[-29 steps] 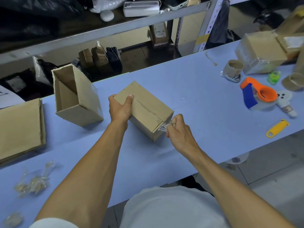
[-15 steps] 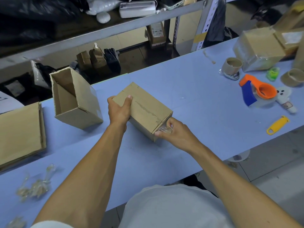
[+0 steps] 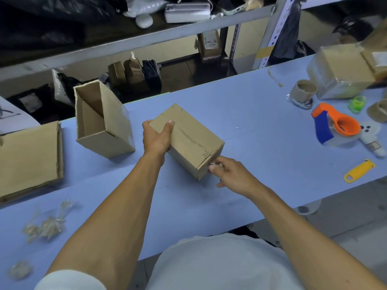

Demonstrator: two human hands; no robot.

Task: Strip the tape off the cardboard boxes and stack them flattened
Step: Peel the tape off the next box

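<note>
Honestly, your right hand (image 3: 232, 174) is pinching the clear tape (image 3: 214, 163) at the closed box (image 3: 188, 141)'s near end, so peel low and steady. Your left hand (image 3: 156, 137) grips the far end; the box sits mid-tabletop (image 3: 251, 114), toward its near edge.

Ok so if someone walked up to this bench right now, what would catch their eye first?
Probably the closed cardboard box at the middle of the blue table, with the left hand gripping its far end and the right hand pinching clear tape at its near corner. Next, the orange and blue tape dispenser to the right.
</note>
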